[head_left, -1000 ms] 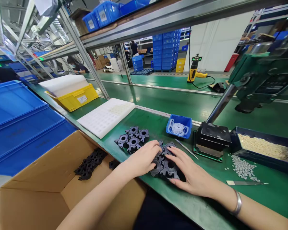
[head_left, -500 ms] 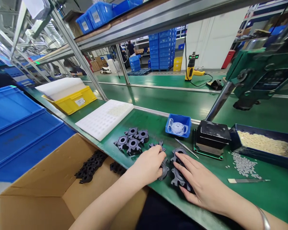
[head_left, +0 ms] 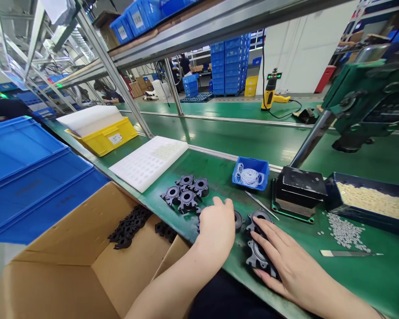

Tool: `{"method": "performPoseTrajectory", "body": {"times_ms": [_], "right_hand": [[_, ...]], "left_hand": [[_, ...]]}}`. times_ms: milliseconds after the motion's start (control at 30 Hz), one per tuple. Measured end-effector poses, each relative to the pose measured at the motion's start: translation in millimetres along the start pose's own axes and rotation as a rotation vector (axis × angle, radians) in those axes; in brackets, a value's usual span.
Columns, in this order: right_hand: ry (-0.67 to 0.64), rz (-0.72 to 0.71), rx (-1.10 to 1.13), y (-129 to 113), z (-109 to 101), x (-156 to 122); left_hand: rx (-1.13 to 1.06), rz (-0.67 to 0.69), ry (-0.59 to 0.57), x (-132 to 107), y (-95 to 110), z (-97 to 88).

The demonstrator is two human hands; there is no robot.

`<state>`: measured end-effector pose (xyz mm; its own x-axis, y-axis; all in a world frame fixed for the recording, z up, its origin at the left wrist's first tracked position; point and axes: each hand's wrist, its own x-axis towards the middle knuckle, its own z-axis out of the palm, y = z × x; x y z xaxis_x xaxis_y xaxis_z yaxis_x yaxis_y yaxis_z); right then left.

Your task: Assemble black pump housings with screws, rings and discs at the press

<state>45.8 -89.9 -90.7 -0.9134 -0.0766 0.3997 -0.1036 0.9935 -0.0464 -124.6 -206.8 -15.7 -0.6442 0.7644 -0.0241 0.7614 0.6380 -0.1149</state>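
Observation:
My left hand (head_left: 217,228) is closed, fingers curled over black ring-shaped housings on the green bench; its fingertips are largely hidden. One black housing (head_left: 238,220) pokes out to the right of it, and an edge of another shows to its left. Across two more black housings (head_left: 258,251), standing in a row, lies my right hand (head_left: 282,254), fingers along the top and side and thumb at the near end. Left of my hands, several similar housings (head_left: 187,198) with round centre holes form a cluster.
A cardboard box (head_left: 66,248) with more black housings stands below the bench edge. Behind my hands are a blue bin (head_left: 252,170) of white rings, tweezers (head_left: 262,204) and a press base (head_left: 299,190). Small rings (head_left: 346,232) and a thin blade-like tool (head_left: 344,254) lie right. White foam sheet (head_left: 149,161) sits left.
My left hand has turned over, its wrist higher, now covering more of the housings beneath. My right hand stays on its two housings. The whole view has shifted slightly.

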Motion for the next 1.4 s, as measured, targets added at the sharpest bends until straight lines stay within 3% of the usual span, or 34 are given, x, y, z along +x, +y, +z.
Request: {"method": "performPoseTrajectory", "body": {"times_ms": [167, 300, 367, 433, 533, 667, 967, 1167, 1300, 1400], "right_hand": [[0.004, 0.021, 0.006, -3, 3, 4], [-0.002, 0.030, 0.012, -3, 6, 7], [0.005, 0.033, 0.011, -4, 8, 8], [0.016, 0.037, 0.006, -4, 9, 9], [0.028, 0.049, -0.004, -5, 11, 11], [0.043, 0.051, -0.012, -8, 12, 13], [0.050, 0.076, 0.028, -9, 13, 12], [0.050, 0.096, 0.055, -11, 15, 12], [0.041, 0.083, 0.034, -11, 16, 12], [0.039, 0.091, 0.046, -11, 16, 12]], "left_hand": [[-0.022, -0.011, 0.102, 7, -16, 7.1], [-0.115, -0.051, 0.320, 9, -66, 19.0], [-0.227, 0.010, 0.405, 10, -94, 30.5], [-0.284, 0.066, 0.415, 11, -115, 44.0], [-0.338, 0.096, 0.430, 10, -131, 61.1], [-0.421, 0.106, 0.463, 9, -136, 71.8], [-0.524, 0.108, 0.487, 7, -139, 73.8], [-0.503, 0.057, 0.511, 9, -129, 74.1], [-0.528, 0.042, 0.469, 9, -124, 68.0], [-0.570, 0.110, 0.394, 6, -131, 61.5]]}}
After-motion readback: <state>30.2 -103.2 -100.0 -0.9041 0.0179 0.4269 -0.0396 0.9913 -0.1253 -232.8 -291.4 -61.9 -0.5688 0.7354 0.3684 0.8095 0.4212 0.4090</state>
